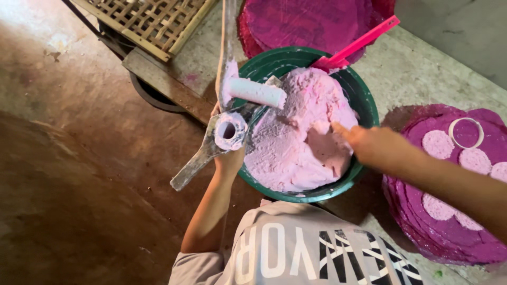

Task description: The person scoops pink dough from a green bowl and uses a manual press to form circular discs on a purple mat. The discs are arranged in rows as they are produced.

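The left hand (228, 158) is closed on a paste-crusted press tool (224, 132), fingers clamped on its handle; the tool's short tube and roller hang over the near-left rim of the green basin (364, 100). The right hand (364, 143) reaches into the basin, fingers together and pressed into the pink dough (296, 137), which fills the basin in a heaped mound with a scooped hollow where the hand works. A pink spatula (359, 42) leans on the far rim. On the stone desk (422, 68) to the right, a stack of magenta cloth rounds (454, 211) carries several pale pink discs (438, 144) and a white ring mould (466, 132) on the top sheet; part of that sheet is not yet covered. A second magenta stack (311, 21) lies behind the basin. Judgement: shaping is partway, most dough remaining. A woven bamboo rack (148, 21) lies beyond
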